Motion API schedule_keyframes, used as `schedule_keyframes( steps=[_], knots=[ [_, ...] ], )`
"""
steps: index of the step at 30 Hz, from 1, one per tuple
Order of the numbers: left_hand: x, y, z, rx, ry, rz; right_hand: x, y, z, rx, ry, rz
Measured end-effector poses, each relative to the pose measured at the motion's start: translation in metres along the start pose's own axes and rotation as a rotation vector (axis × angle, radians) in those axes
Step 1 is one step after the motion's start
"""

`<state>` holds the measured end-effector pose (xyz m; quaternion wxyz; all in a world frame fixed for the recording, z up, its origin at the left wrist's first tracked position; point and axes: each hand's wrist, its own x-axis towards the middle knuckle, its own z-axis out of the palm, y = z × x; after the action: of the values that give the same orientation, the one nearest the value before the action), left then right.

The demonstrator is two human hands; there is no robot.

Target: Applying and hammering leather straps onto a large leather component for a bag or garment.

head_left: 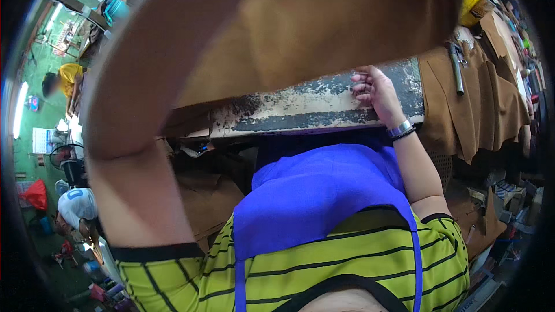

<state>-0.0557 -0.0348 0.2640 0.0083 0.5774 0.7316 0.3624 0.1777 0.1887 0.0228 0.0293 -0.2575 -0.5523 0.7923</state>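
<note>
A large brown sheet, apparently leather point(324, 29), is raised close in front of me, blurred, and covers the upper middle of the view. My left arm is lifted at the left, bent at the elbow. Its forearm runs up in shadow beside the sheet, and my left hand does not show. Just below the sheet's lower edge, my right hand point(377, 93) hovers over a worn black-and-white work surface point(295, 110). Its fingers are loosely curled and apart, with nothing visible in them. Whether a fingertip touches the sheet I cannot tell.
Brown sheets point(480, 92) lie heaped at the right, with a dark rod-like tool point(457, 69) on top. More brown material point(211, 202) lies below the surface at the left. Two people, one in a yellow top point(70, 81) and one in a white shirt point(78, 203), are farther left.
</note>
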Motion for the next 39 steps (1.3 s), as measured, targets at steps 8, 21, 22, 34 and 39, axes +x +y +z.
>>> schedule_keyframes(
  steps=[8,21,22,34,39],
  knots=[
    [-0.111,-0.020,0.097,0.024,-0.010,-0.420,0.010,-0.029,-0.071,0.322,-0.260,0.094],
    [-0.266,-0.122,0.091,0.824,0.220,-1.178,-0.006,-0.070,-0.120,0.246,0.299,-0.199],
    [-0.263,-0.126,0.089,0.887,0.240,-1.191,-0.008,-0.069,-0.125,0.156,0.232,-0.254],
    [-0.283,-0.167,0.044,0.537,0.525,-0.962,0.010,-0.084,-0.113,-0.224,0.431,-0.342],
    [-0.294,-0.130,0.018,0.178,0.536,-0.929,-0.019,-0.109,-0.143,-0.114,0.393,-0.320]
  ],
)
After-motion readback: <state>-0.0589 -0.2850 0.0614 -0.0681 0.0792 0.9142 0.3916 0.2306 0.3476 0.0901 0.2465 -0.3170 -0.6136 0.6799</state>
